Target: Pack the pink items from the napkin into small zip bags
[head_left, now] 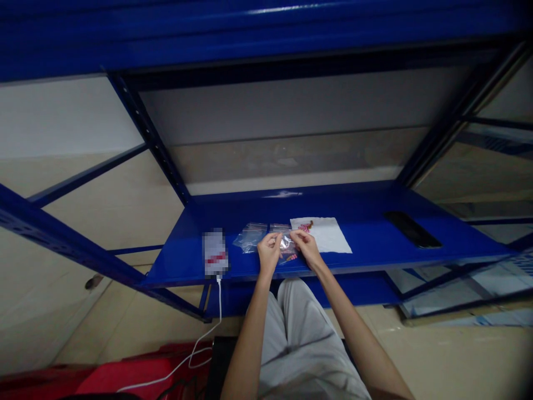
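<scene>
My left hand point(269, 253) and my right hand point(307, 249) are close together over the blue shelf's front part. Both pinch a small clear plastic bag point(286, 243) stretched between their fingertips. Just below it, small pink pieces point(292, 257) show near the shelf edge; whether they lie inside the bag I cannot tell. More small pink and brown pieces point(306, 227) rest on a white sheet point(331, 234) beyond my right hand. Flat clear plastic bags point(252, 236) lie to the left of my left hand.
A phone-like device point(215, 253), blurred out, lies on the left with a white cable point(220, 303) hanging off the edge. To the right is a black phone point(412, 229). Blue uprights point(145, 122) and an upper shelf point(266, 33) frame the blue shelf point(353, 203).
</scene>
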Demonstrator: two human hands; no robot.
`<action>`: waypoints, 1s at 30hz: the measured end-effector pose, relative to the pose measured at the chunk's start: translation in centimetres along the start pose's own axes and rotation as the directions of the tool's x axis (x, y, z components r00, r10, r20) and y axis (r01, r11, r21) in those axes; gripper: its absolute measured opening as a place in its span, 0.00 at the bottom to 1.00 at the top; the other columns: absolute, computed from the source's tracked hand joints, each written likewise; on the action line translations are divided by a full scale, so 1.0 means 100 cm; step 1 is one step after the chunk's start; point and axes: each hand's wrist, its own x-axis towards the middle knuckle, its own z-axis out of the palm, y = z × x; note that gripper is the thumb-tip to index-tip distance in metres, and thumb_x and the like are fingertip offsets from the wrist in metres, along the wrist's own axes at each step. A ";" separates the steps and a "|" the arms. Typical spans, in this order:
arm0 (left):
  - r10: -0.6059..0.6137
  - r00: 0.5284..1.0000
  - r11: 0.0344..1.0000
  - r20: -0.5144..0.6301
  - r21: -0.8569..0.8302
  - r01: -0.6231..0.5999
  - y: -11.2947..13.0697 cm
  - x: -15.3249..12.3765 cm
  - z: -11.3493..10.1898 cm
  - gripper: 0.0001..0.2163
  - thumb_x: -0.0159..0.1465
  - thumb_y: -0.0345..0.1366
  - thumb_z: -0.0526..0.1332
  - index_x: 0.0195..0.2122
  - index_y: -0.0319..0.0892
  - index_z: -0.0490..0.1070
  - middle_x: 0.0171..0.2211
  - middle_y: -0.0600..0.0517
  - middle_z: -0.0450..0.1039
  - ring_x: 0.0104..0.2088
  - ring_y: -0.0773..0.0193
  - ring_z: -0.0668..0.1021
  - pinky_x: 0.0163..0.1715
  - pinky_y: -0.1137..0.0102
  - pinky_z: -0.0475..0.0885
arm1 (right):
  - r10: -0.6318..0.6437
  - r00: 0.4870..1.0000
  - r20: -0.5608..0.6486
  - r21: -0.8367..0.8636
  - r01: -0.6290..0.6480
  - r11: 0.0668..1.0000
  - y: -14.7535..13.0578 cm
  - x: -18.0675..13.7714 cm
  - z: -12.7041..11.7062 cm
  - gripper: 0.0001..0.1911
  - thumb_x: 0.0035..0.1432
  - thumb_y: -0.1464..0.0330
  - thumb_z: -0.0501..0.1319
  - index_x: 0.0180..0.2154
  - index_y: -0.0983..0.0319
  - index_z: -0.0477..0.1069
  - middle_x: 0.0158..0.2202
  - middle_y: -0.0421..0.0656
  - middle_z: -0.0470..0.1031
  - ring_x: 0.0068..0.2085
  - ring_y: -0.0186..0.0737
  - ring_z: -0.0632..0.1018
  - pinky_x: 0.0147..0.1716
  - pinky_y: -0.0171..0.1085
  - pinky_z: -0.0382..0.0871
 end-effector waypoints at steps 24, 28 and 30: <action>0.048 0.982 0.992 -0.183 -0.106 -0.068 0.005 -0.003 -0.002 0.17 0.56 0.46 0.58 0.40 0.37 0.71 0.20 0.54 0.71 0.12 0.75 0.64 0.13 0.78 0.59 | -0.003 0.994 -0.106 0.123 0.016 0.992 0.000 -0.001 0.005 0.22 0.42 0.61 0.67 0.39 0.63 0.69 0.25 0.40 0.74 0.25 0.34 0.74 0.26 0.33 0.67; 0.206 0.917 0.979 -0.342 0.083 -0.189 0.008 -0.011 -0.007 0.15 0.59 0.43 0.55 0.40 0.39 0.71 0.28 0.49 0.75 0.20 0.69 0.72 0.21 0.75 0.66 | -0.025 0.960 -0.280 0.092 0.052 0.994 0.003 -0.001 0.007 0.23 0.43 0.59 0.66 0.40 0.62 0.67 0.26 0.41 0.75 0.26 0.36 0.75 0.24 0.34 0.69; 0.315 0.883 0.935 -0.347 0.275 -0.225 0.010 -0.013 -0.013 0.12 0.59 0.42 0.55 0.35 0.41 0.73 0.30 0.48 0.75 0.27 0.65 0.75 0.27 0.72 0.67 | -0.050 0.951 -0.305 0.067 0.074 0.995 0.003 -0.001 0.008 0.22 0.42 0.59 0.66 0.38 0.62 0.67 0.26 0.42 0.75 0.26 0.37 0.75 0.24 0.35 0.69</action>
